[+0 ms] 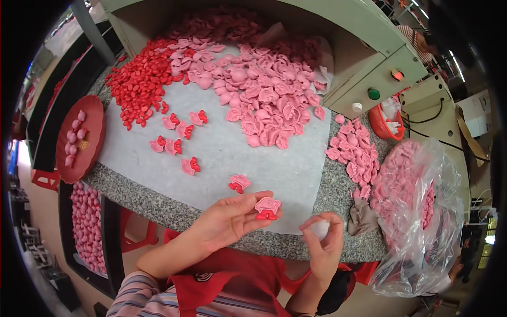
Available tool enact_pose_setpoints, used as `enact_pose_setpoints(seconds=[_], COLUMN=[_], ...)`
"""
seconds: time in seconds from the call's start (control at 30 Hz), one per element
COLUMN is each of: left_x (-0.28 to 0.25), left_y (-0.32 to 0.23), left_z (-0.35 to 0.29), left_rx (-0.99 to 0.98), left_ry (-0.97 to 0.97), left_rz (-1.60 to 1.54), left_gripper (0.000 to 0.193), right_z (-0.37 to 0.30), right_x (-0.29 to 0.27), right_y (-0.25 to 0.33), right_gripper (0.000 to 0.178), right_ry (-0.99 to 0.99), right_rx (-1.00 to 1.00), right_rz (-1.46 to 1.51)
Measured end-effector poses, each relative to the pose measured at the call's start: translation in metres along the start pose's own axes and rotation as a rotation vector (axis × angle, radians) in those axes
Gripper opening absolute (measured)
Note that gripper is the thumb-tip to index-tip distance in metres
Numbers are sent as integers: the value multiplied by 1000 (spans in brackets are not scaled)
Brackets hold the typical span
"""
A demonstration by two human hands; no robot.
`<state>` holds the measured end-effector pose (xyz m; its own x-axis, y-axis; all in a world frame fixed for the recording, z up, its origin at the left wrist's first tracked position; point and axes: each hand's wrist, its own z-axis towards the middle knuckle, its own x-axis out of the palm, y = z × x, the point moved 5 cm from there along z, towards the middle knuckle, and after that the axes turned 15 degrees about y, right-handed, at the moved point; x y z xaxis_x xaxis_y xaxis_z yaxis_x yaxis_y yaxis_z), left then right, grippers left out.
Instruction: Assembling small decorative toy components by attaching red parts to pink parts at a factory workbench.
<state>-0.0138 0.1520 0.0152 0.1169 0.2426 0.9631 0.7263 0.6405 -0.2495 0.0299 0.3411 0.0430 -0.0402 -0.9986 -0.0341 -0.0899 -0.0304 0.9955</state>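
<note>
My left hand (232,216) is closed on a small plastic piece (268,207), a pink hollow half-shell joined to a red bow-shaped part, held up over the front edge of the paper. To its right, the curled fingers of my right hand (328,245) pinch a small white rounded thing (319,228), whose kind I cannot make out. Just beyond my left hand another pink-and-red piece (240,183) lies on the white paper (211,164). Several more such pieces (184,130) lie farther left.
A heap of pink shells (264,90) and a pile of red parts (140,79) spread beneath a pale green machine housing (364,79). At the left edge stands a red dish (95,127). Loose pink parts (354,148), a red basket (377,124) and a clear plastic bag (438,211) are at right.
</note>
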Motion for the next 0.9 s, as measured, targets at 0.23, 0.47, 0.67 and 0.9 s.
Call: enact_pose_setpoints(seconds=[0.23,0.47,0.67,0.9], left_x=[-7,4,3,5], left_y=[-5,-15,-17,-16], left_z=[-14,-13,-16,-17], left_rx=[122,129,135,152], left_ry=[-12,-46,-44,-56], left_rz=[-36,26,76,96], left_gripper=[43,42,40,38], right_z=[-12,-19,-19,-13], right_x=[47,65,77,80], right_y=[29,52,58,61], right_gripper=[36,37,30,30], right_ry=[-23,-3,78,74], right_rx=[-150,-601,-578,-647], right_rz=[-45,-461,-554,-563])
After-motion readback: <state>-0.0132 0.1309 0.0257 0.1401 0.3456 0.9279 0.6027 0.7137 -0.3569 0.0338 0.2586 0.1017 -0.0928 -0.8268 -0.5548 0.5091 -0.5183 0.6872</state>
